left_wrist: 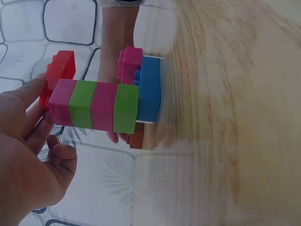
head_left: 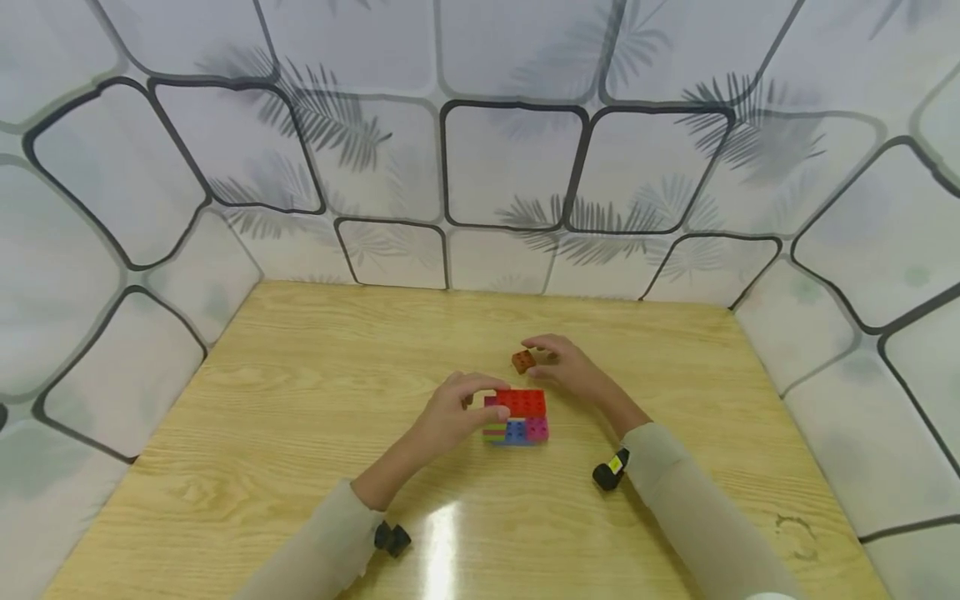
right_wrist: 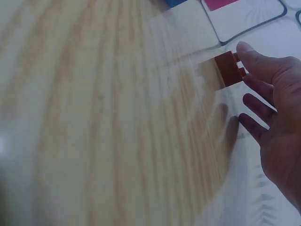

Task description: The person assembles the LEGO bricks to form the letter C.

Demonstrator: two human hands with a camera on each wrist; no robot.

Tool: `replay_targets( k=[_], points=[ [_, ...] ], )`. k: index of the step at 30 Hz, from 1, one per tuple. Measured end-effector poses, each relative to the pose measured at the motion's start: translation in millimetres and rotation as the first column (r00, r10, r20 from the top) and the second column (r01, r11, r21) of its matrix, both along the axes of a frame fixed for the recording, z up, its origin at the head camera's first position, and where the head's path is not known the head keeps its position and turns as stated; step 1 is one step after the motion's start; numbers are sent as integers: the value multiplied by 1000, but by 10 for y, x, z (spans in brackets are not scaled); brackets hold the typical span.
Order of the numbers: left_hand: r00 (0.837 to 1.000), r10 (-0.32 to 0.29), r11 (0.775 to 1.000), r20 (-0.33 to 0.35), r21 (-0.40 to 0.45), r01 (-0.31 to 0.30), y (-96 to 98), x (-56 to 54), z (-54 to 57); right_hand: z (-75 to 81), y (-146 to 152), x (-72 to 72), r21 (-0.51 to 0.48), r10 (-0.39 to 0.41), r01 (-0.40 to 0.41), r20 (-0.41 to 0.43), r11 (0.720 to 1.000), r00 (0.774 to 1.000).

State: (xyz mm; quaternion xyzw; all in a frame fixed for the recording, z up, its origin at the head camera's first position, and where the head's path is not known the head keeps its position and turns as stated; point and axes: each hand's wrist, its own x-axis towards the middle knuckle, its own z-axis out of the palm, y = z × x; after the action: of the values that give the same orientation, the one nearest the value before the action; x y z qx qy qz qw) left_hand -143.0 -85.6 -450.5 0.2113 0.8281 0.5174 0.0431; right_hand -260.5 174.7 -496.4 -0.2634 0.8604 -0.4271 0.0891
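My left hand (head_left: 452, 412) pinches a red brick (head_left: 521, 403) between thumb and fingers, at the top of a built block structure. Below the red brick, a column of alternating pink and green blocks (left_wrist: 94, 104) stands on a blue brick (left_wrist: 149, 89). A separate pink brick (left_wrist: 132, 66) sits on the other end of the blue brick. Just behind the structure, a small brown brick (head_left: 523, 361) rests on the table with its studs up. My right hand (head_left: 572, 367) reaches around it, fingers spread and relaxed, thumb close to its studs.
The wood-grain table (head_left: 300, 358) carries the blocks near its middle. A patterned cloth screen (head_left: 517, 167) rises along its back and both sides. Small black devices (head_left: 611, 469) are strapped at both wrists.
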Motion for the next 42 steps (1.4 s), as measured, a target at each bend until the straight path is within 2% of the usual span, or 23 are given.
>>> replay_targets(
  k=[6,16,21,29,33,40,42],
  points=[
    [1000,-2,1000,1,-2,2,9,6,10,-29,-20,-32,17,-22,21,55,1000,998],
    [1000,-6,1000,-10,4,6,11,-6,-8,-104,-21,-87,49,-31,31,-10,998,999],
    [1000,-5,1000,-5,-1,5,8,-2,-3,-109,-12,-72,53,-55,56,-12,997,998],
    [1000,-9,1000,9,3,9,0,5,7,-97,44,38,50,-143,141,38,989,989],
    [1000,-6,1000,12,2,6,-4,12,3,-50,64,114,60,-138,137,10,989,990],
    [1000,-14,1000,19,7,13,-4,11,-15,63,98,288,21,-156,155,93,988,983],
    [1000,-14,1000,18,5,13,-3,9,-12,71,112,321,14,-156,155,84,988,984]
  ],
)
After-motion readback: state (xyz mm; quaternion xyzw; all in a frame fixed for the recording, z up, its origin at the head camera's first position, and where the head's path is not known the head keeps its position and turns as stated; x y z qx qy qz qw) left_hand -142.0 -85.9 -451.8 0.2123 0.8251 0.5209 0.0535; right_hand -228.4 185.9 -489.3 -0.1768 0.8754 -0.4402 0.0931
